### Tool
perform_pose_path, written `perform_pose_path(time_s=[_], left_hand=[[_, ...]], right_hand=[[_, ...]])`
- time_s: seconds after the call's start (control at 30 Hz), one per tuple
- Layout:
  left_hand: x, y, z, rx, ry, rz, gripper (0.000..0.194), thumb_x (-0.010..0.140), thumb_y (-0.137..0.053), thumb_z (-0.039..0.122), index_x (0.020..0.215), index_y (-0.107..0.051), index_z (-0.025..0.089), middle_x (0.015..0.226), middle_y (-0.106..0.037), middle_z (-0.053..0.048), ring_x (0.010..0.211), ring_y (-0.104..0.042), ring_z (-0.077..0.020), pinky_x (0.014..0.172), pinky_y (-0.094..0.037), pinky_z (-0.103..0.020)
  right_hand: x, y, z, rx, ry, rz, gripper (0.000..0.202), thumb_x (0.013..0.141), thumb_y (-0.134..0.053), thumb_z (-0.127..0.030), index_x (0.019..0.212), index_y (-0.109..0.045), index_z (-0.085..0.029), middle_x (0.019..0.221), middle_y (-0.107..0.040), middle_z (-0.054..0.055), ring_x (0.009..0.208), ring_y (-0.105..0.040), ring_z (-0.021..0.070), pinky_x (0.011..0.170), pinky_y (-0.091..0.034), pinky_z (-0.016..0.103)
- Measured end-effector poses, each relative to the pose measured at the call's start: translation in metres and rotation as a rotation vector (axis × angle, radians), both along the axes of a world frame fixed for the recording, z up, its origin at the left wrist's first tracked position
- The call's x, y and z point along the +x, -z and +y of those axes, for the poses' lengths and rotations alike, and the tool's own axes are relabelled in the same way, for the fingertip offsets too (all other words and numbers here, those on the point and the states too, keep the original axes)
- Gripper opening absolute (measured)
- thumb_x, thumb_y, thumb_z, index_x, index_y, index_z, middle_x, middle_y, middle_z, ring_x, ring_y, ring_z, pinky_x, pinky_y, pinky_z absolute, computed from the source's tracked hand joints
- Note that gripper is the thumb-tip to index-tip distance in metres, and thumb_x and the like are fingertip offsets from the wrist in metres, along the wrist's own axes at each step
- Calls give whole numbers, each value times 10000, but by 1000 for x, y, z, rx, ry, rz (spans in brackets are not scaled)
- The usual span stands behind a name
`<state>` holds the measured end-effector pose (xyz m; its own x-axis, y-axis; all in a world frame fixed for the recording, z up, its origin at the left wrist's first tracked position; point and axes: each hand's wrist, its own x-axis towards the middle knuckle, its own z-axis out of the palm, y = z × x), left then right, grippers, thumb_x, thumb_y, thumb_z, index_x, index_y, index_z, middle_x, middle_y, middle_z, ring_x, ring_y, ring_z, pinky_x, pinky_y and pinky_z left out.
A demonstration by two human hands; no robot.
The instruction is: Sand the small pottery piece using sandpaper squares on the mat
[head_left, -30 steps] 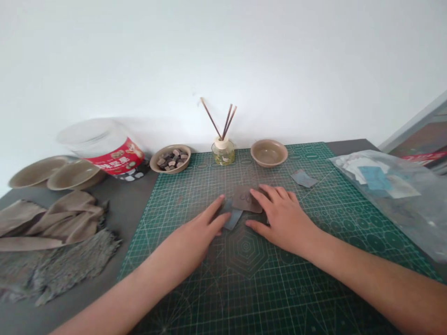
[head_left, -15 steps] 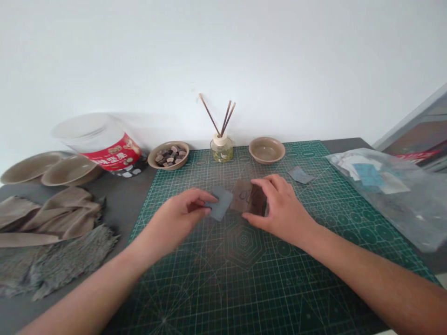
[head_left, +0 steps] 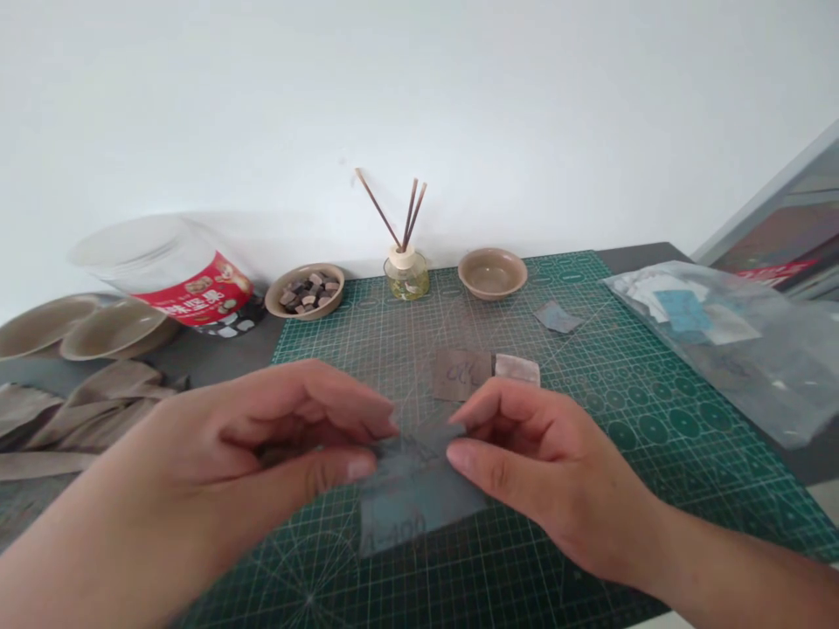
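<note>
Close in front of me, a small blue-grey piece of sandpaper (head_left: pixel 423 502) is held up between both hands, blurred, with printed characters along its lower edge. My left hand (head_left: pixel 281 445) pinches its upper left part between thumb and fingers. At the upper right, the thumb and forefinger of my right hand (head_left: pixel 524 445) grip it. Just beyond lies a brown square (head_left: pixel 462 371) with handwritten marks, and a whitish piece (head_left: pixel 517 369) touches or nearly touches its right side. The green cutting mat (head_left: pixel 367 341) is beneath.
A bowl of small brown blocks (head_left: pixel 305 293), a reed diffuser (head_left: pixel 406 275) and another bowl (head_left: pixel 491 275) stand along the wall. A small clear packet (head_left: pixel 558 316) lies right of centre. A plastic bag (head_left: pixel 753 367) is at right; a large jar (head_left: pixel 190 288) and cloths (head_left: pixel 111 411) are left.
My right hand has let go of the brown square, leaving it on the mat, and now grips the blue-grey sandpaper. Both hands have come nearer to me.
</note>
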<state>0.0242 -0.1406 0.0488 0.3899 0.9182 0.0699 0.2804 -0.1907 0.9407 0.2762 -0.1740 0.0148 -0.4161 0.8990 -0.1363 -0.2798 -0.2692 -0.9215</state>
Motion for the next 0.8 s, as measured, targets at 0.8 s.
perform_pose_path(time_s=[0.8], left_hand=[[22, 13, 5, -166, 48, -49, 313, 767, -799, 216, 1039, -672, 302, 737, -666, 49, 441, -510, -47, 351, -400, -105]], right_hand=[[21, 7, 1, 556, 242, -136, 405, 894, -735, -187, 1255, -593, -300, 876, -725, -21, 756, -685, 133, 681, -562, 258]])
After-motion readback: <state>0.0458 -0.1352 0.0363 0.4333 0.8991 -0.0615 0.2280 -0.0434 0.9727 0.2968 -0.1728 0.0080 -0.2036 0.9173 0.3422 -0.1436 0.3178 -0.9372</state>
